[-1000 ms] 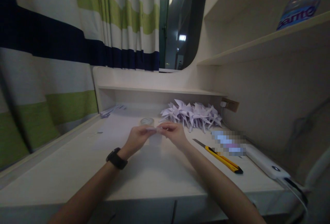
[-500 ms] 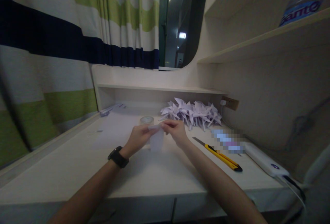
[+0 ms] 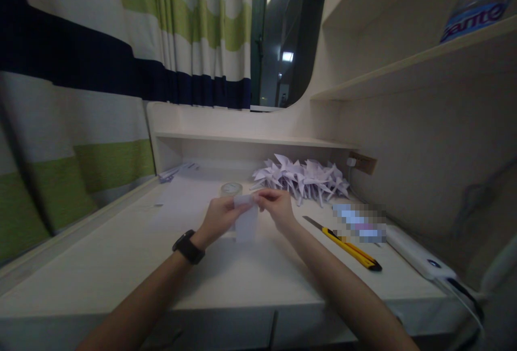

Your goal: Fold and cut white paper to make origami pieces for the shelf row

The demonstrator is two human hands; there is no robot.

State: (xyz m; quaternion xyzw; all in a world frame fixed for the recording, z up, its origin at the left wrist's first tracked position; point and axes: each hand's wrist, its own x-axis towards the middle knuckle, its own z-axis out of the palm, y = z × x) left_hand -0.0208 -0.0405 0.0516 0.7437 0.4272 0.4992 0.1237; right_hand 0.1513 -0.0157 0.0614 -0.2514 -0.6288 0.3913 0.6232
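My left hand point(image 3: 220, 216) and my right hand point(image 3: 277, 206) meet above the middle of the desk point(image 3: 121, 254). Together they pinch the top edge of a small white paper sheet point(image 3: 246, 223), which hangs down between them. A black watch point(image 3: 188, 247) is on my left wrist. A roll of clear tape point(image 3: 231, 188) lies just behind the hands. A heap of folded white paper shapes point(image 3: 301, 178) sits at the back right of the desk.
A yellow utility knife point(image 3: 347, 246) with its blade out lies right of my right arm. Beyond it are a blurred object point(image 3: 359, 223) and a white power strip point(image 3: 420, 259). Loose papers point(image 3: 177, 170) lie back left. A striped curtain point(image 3: 81, 98) hangs left; a bottle point(image 3: 474, 1) stands on a shelf.
A second ago the paper was held flat and edge-on between the hands. It now hangs down as a visible sheet; the hands stayed in nearly the same place.
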